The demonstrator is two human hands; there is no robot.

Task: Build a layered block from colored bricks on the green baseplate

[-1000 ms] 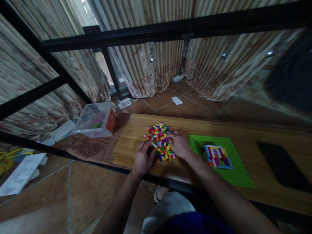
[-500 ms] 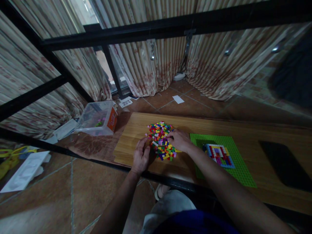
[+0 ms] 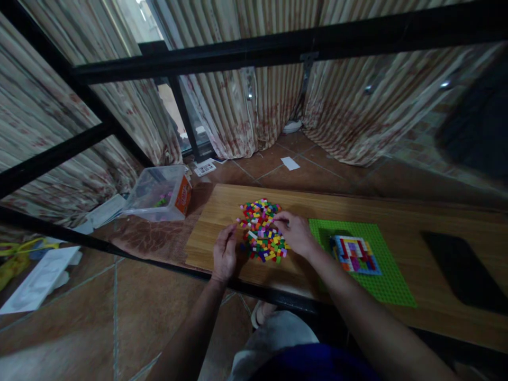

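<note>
A loose heap of small colourful toy bricks lies on the wooden tabletop between my hands. At the heap's left edge is my left hand, its thumb and fingertips drawn together; whatever they pinch is too small to tell. My right hand reaches over the right side of the heap with thumb and forefinger pinched, and any piece there cannot be made out. Beyond my right wrist, a green studded baseplate carries a square brick build with a light-blue border and white, red and yellow bricks inside.
A clear plastic box with an orange label and a few pieces inside stands left of the wooden top. A dark flat slab lies at the right. Black metal bars cross in front of the curtains.
My left hand has drawn slightly left and back from the heap, its fingers closing to a pinch. My right hand has lifted a little, uncovering bricks beneath it.
</note>
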